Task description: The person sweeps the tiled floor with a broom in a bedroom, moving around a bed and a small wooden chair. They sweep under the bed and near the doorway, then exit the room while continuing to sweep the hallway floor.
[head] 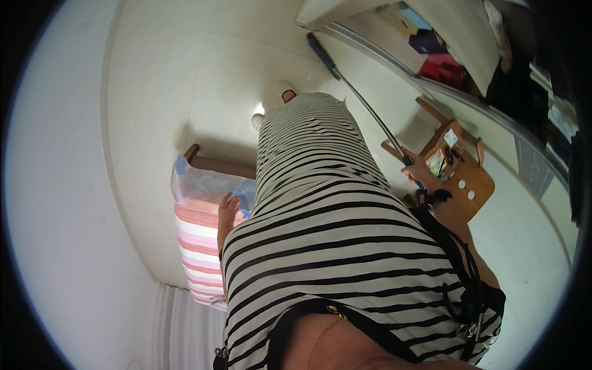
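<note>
My right hand (417,170) grips the handle of a long-handled brush (370,108) with a metal pole. Its dark bristled head (322,51) points away over the pale floor, close to the corner of the open wardrobe. At my other side, my left hand (228,207) hangs beside my striped dress (323,208) with its fingers apart and loosely bent. It is over or beside the end of a bed (199,252) covered in pink and white stripes. Blue and whitish bedding (212,185) lies at that end; whether my fingers touch it I cannot tell.
A wooden chair (478,178) stands on the right, with small items on its seat. Behind it is the wardrobe with its sliding-door track (384,51), holding bags and clothes. A white wall (60,185) runs along the left, and a pale curtain (185,328) hangs lower left.
</note>
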Action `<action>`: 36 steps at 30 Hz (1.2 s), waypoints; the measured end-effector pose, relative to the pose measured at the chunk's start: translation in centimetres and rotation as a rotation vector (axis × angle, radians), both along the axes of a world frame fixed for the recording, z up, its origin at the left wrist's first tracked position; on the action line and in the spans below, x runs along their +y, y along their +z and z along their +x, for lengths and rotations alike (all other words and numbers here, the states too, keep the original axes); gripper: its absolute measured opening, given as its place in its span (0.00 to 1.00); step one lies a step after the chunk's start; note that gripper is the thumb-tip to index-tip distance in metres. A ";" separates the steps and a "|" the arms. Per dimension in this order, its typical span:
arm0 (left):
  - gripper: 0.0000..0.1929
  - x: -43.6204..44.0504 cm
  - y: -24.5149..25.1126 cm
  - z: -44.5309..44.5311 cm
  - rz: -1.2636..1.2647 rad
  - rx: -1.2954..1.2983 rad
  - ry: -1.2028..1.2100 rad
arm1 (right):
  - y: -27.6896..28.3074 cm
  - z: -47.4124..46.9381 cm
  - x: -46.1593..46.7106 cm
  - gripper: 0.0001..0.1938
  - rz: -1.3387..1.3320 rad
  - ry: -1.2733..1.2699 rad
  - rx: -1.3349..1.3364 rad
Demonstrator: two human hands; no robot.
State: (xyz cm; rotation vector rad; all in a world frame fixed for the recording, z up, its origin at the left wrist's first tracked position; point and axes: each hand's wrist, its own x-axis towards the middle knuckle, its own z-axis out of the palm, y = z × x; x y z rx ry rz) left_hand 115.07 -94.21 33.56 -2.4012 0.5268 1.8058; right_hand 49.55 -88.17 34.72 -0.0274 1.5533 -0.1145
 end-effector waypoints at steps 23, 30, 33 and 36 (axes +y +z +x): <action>0.22 -3.5 -0.1 1.0 -0.093 0.050 -0.478 | -9.7 16.1 -3.5 0.39 -0.301 -0.093 -0.092; 0.20 -3.3 2.0 3.9 -0.223 0.080 -0.532 | -7.5 18.4 -10.0 0.40 -0.348 -0.017 -0.081; 0.20 -3.7 3.8 6.2 -0.311 -0.023 -0.390 | -4.0 18.3 -8.7 0.41 -0.297 0.081 0.081; 0.22 -1.7 4.9 9.0 -0.265 -0.116 -0.208 | -2.8 19.3 -9.2 0.29 -0.260 0.120 0.118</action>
